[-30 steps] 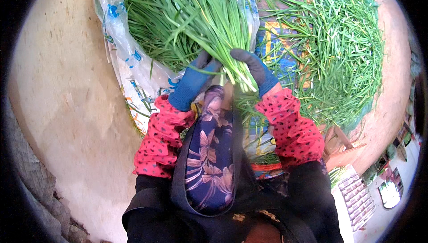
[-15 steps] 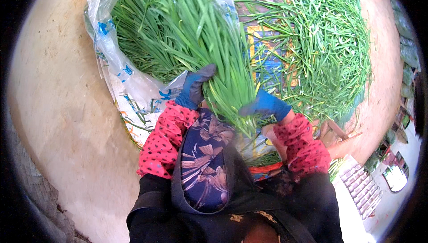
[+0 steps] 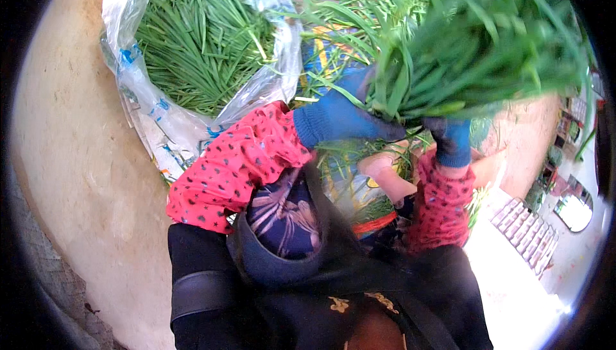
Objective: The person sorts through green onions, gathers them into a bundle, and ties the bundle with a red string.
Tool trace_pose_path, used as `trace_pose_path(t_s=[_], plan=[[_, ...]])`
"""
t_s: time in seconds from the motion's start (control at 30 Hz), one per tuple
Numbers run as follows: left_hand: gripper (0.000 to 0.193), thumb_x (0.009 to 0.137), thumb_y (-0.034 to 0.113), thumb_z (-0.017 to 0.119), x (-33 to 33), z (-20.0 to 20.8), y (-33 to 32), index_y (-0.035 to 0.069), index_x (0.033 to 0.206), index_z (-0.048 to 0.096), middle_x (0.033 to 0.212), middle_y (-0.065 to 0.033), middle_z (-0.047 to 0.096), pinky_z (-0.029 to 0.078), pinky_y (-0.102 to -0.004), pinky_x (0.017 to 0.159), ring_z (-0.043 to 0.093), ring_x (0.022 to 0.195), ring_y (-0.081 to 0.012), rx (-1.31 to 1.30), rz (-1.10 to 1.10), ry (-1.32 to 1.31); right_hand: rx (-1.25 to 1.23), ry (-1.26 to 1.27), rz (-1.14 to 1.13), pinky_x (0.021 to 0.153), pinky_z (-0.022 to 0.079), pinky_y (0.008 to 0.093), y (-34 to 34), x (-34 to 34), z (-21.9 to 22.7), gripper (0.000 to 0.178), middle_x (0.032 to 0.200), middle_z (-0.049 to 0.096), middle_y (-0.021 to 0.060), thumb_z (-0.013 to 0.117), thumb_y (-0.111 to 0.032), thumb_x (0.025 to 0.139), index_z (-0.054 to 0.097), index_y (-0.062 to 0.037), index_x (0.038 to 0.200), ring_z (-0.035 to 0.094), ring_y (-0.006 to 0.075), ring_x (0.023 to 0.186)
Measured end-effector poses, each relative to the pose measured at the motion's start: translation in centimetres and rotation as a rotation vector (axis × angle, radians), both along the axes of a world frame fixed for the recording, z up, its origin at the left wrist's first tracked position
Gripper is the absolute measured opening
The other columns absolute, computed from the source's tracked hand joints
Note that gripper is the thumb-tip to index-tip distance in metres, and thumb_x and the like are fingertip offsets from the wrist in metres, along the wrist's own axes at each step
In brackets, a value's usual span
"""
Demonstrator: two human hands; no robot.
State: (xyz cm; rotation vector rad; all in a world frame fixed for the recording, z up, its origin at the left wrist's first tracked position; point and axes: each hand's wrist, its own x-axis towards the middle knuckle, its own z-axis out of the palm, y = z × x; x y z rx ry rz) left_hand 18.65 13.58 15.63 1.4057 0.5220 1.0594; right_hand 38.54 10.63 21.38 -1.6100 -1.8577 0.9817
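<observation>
My left hand [image 3: 350, 109], in a blue knit glove with a dark coated palm, grips the lower end of a big bunch of garlic chives [image 3: 475, 61]. Close by on the right, my right hand [image 3: 449, 137], gloved alike, is closed at the same end of the bunch. The long flat green leaves fan up and to the right, and their tips are smeared by motion. Leaves hide some of my fingers. At the upper left, a clear plastic bag [image 3: 290, 55] with blue print stands open around more chives [image 3: 199, 42].
Loose chives [image 3: 343, 13] lie on a colourful printed sheet [image 3: 317, 61] behind the bunch. Pale bare ground [image 3: 77, 119] stretches along the left. A slatted pinkish rack [image 3: 526, 231] stands at the lower right. An orange-red rim [image 3: 375, 225] shows near my lap.
Both hands have swung the bunch from over the bag to the right, and its tips now point right. The chives in the bag have come into fuller view.
</observation>
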Motion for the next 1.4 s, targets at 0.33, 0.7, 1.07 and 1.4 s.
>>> trace_pose_path(t_s=[0.33, 0.7, 1.07, 1.4], plan=[[0.053, 0.063, 0.036, 0.074, 0.4, -6.8, -2.9, 0.008, 0.106, 0.059, 0.104, -0.0109, 0.06, 0.044, -0.0382, 0.082, 0.058, 0.093, -0.0228, -0.223, -0.366, 0.096, -0.26, 0.773, -0.271, 0.096, 0.039, 0.0377, -8.9, -3.5, -2.0, 0.048, 0.12, 0.051, 0.0096, 0.059, -0.03, 0.081, 0.046, -0.0085, 0.122, 0.048, 0.0229, 0.111], [0.056, 0.077, 0.026, 0.065, 1.4, -3.9, -0.1, 0.007, 0.124, 0.043, 0.12, -0.0166, 0.048, 0.036, -0.0368, 0.092, 0.045, 0.11, -0.0233, -0.173, -0.597, 0.445, 0.117, 0.359, -0.081, 0.084, 0.044, 0.0349, -5.7, -2.9, -3.5, 0.042, 0.109, 0.057, 0.009, 0.066, -0.018, 0.077, 0.051, -0.0048, 0.114, 0.057, 0.0213, 0.093], [0.048, 0.078, 0.022, 0.062, -13.7, 15.5, -10.2, -0.001, 0.118, 0.049, 0.122, -0.0105, 0.049, 0.033, -0.0318, 0.096, 0.044, 0.114, -0.0201, -0.205, -0.264, 0.704, -0.163, 0.516, -0.347, 0.096, 0.038, 0.0369, -6.6, 0.7, -3.7, 0.048, 0.121, 0.049, 0.0191, 0.054, -0.026, 0.084, 0.041, -0.0019, 0.123, 0.047, 0.0296, 0.111], [0.022, 0.082, 0.005, 0.058, -20.9, 17.7, -19.0, -0.003, 0.102, 0.056, 0.103, -0.0087, 0.059, 0.044, -0.0279, 0.081, 0.055, 0.09, -0.0166, 0.098, 0.623, 0.949, 0.02, 0.501, -0.173, 0.097, 0.032, 0.0445, -10.2, 2.2, -9.4, 0.049, 0.123, 0.049, 0.0135, 0.039, -0.036, 0.089, 0.039, -0.008, 0.129, 0.05, 0.0288, 0.107]])
